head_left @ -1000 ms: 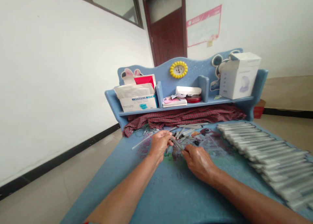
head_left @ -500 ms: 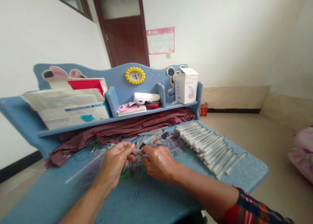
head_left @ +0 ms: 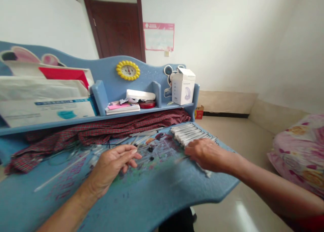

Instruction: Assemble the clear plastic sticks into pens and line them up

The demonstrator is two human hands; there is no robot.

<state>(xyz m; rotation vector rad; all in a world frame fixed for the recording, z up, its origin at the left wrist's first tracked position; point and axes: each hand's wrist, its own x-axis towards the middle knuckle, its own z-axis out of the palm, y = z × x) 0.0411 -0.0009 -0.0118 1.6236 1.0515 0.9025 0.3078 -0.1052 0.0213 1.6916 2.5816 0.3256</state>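
right hand (head_left: 208, 154) moved to tubes (head_left: 182, 133), its and left hand's (head_left: 110, 165) fingers (head_left: 128, 156) curled, holds unclear.

Head view, single, worn: stationed above the near side of a blue desk (head_left: 126, 201), facing forward and down, wide in field. Close range, lower frame: left hand (head_left: 111, 165) and right hand (head_left: 209, 154). Middle range: shelf unit (head_left: 101, 68) along the desk's far side. Long range, upper frame: door (head_left: 116, 29), wall poster (head_left: 159, 40). Right margin: floral bedding (head_left: 301, 151), beyond the desk.
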